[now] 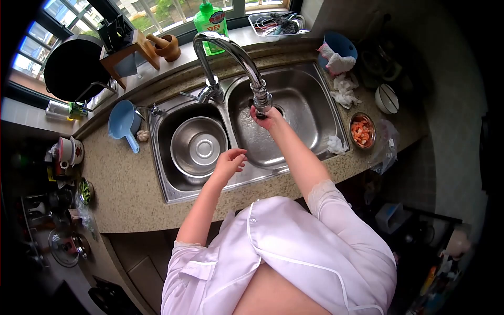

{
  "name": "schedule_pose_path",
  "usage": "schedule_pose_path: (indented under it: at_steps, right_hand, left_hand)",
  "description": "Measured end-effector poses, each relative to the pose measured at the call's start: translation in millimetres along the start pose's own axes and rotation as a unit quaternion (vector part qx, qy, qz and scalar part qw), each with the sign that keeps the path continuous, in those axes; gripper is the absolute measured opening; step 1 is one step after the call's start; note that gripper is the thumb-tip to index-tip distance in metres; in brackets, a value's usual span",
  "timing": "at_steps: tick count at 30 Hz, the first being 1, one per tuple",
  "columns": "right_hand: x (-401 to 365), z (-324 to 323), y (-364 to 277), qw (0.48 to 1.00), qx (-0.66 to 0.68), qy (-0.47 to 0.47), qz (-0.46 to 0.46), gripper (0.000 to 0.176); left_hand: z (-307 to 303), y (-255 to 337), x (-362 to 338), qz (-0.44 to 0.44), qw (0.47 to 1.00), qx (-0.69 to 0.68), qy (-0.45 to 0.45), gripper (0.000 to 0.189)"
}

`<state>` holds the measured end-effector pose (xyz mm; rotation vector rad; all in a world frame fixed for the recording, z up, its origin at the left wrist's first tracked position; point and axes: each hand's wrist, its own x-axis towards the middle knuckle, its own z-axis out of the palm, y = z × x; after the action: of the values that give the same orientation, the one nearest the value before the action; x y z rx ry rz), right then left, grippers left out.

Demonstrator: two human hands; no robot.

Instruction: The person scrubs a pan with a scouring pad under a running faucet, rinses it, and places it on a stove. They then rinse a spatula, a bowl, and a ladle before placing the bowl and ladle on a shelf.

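Note:
My right hand [268, 118] is at the lower end of the chrome faucet [261, 97], its fingers curled around the spray head over the right basin [302, 113]. Something dark shows between those fingers, too small to make out. Over the divider's front end hovers my left hand [230, 164], fingers loosely bent and apart, holding nothing. Just beyond it, a round steel bowl [199, 147] sits in the left basin [164, 173]. Water droplets dot the right basin's floor near the divider.
A blue ladle [124, 122] and garlic [143, 135] lie left of the sink. At right are a steel bowl of orange-pink food pieces [362, 131], a white bowl [387, 98], crumpled tissue [345, 90] and a blue container [341, 46]. A green soap bottle [211, 23] stands behind the faucet.

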<state>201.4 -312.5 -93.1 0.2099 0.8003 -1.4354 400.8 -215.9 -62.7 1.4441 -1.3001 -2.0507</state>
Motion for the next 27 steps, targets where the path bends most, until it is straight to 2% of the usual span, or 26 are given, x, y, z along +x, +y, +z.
schedule_pose_path:
  at_steps: [1,3,4,6,8,14,19,21,22,23,24,25,26,27]
  right_hand:
    - [7,-6,-2,1.0,-0.003,0.0,0.001,0.02]
    - [26,-34,-10,0.975,0.065,-0.093,0.192,0.014]
    - [24,-45,-15,0.975,0.062,-0.092,0.193,0.014]
    - [-7,-49,-26,0.948,0.107,0.012,0.298,0.011]
    - [-42,-57,-41,0.936,0.104,-0.009,0.335,0.008]
    - [-133,-91,-70,0.945,-0.004,-0.012,0.327,0.009]
    - [-157,-101,-64,0.953,-0.071,-0.003,0.296,0.01]
    - [-161,-90,-53,0.953,-0.212,0.006,0.216,0.011]
    - [-155,-96,-49,0.937,-0.284,0.009,0.204,0.021]
    - [-153,-100,-41,0.937,-0.284,0.008,0.204,0.021]
    - [-154,-103,-28,0.857,-0.512,0.003,0.053,0.029]
    - [-153,-110,-18,0.707,-0.699,-0.001,-0.103,0.037]
    - [-149,-125,-14,0.541,-0.776,-0.058,-0.32,0.051]
    - [-160,-110,-16,0.541,-0.776,-0.058,-0.319,0.051]
  left_hand:
    - [-2,0,-1,-0.002,1.0,-0.006,0.002,0.027]
    - [-5,0,-1,-0.004,1.0,-0.015,0.006,0.027]
    - [-7,-1,-1,-0.003,1.0,-0.02,0.008,0.027]
    - [-14,2,0,-0.001,1.0,-0.028,0.012,0.027]
    - [-23,4,2,-0.009,0.999,-0.05,0.017,0.027]
    - [-62,19,14,0.012,0.997,-0.056,0.059,0.027]
    - [-97,41,38,0.032,0.992,-0.061,0.102,0.028]
    - [-108,51,49,0.049,0.988,-0.076,0.129,0.032]
    - [-113,53,56,0.058,0.984,-0.09,0.144,0.035]
    - [-119,55,64,0.067,0.98,-0.104,0.159,0.039]
    - [-123,60,68,0.069,0.979,-0.089,0.171,0.05]
    - [-125,65,73,0.069,0.979,-0.088,0.171,0.05]
    - [-128,68,78,0.073,0.975,-0.084,0.194,0.055]
    - [-131,70,85,0.076,0.97,-0.08,0.218,0.06]
